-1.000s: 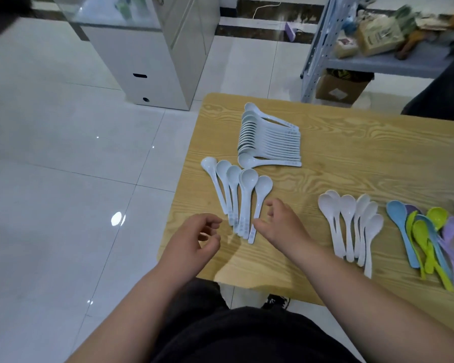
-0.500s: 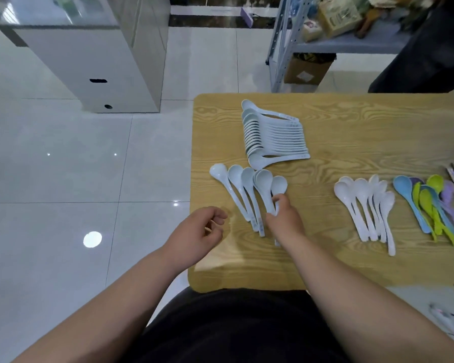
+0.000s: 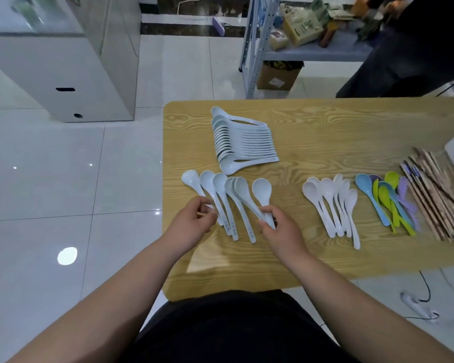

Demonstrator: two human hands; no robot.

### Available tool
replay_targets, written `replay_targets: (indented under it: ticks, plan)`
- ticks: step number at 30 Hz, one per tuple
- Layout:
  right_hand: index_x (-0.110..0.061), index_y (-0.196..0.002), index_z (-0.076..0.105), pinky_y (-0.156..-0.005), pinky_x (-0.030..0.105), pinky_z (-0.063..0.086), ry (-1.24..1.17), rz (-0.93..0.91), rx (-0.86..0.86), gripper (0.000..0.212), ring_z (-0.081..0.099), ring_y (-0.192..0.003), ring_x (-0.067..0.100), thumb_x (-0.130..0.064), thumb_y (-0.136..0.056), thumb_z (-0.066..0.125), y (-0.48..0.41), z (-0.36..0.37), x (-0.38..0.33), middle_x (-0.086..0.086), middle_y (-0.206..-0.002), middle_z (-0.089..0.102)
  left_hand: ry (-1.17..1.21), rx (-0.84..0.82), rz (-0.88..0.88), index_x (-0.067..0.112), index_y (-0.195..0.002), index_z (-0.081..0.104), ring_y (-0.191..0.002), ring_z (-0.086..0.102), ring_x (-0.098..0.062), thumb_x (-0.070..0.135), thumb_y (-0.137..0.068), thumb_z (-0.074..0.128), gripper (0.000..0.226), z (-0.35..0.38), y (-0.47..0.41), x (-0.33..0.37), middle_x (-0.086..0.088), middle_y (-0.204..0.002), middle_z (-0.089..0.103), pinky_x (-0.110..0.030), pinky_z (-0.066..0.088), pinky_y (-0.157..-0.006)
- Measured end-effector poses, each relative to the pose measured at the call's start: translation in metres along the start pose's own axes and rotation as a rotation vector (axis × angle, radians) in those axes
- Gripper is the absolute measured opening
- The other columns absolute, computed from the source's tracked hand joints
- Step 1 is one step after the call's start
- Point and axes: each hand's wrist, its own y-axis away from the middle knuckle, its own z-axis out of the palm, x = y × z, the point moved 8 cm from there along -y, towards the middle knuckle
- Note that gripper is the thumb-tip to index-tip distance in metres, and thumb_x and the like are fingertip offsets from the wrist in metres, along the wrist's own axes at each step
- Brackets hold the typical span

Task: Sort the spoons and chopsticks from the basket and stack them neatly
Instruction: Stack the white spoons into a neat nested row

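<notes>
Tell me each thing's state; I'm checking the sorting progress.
Spoon stack: nested, lying on table.
Fanned spoons: loose, unstacked.
Right hand: gripping rightmost spoon by its handle.
Left hand: curled at leftmost handle, grip unclear.
White spoons: loosely grouped.
Coloured spoons: overlapping pile.
Chopsticks: bundled side by side.

handle ends of pale spoons (image 3: 236, 189) tucked under my right hand (image 3: 278, 231) | can't tell if left hand (image 3: 194, 224) grips any | handle print too tiny
</notes>
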Motion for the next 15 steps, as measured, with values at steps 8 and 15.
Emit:
replay_targets:
  ticks: [8, 15]
  plan:
    - [-0.031, -0.114, 0.063, -0.074, 0.027, 0.060, -0.334, -0.066, -0.359, 0.027, 0.074, -0.078, 0.016, -0.011, -0.096, 0.066, 0.040, -0.017, -0.033, 0.001, -0.085, 0.074, 0.673, 0.087, -0.018, 0.038, -0.117, 0.063, -0.095, 0.065, -0.016, 0.045, -0.082, 0.060, 0.036, 0.071, -0.001, 0.045, 0.004, -0.109, 0.072, -0.042, 0.048, -0.085]
    - [-0.029, -0.133, 0.042, -0.077, 0.032, 0.057, -0.160, -0.268, -0.236, 0.031, 0.070, -0.083, 0.002, -0.021, -0.104, 0.052, 0.026, -0.078, -0.023, -0.001, -0.098, 0.068, 0.925, 0.282, -0.092, 0.010, -0.127, 0.055, -0.109, 0.068, -0.036, 0.021, -0.104, 0.049, 0.026, 0.100, 0.017, 0.048, -0.013, -0.117, 0.052, -0.053, 0.056, -0.093]
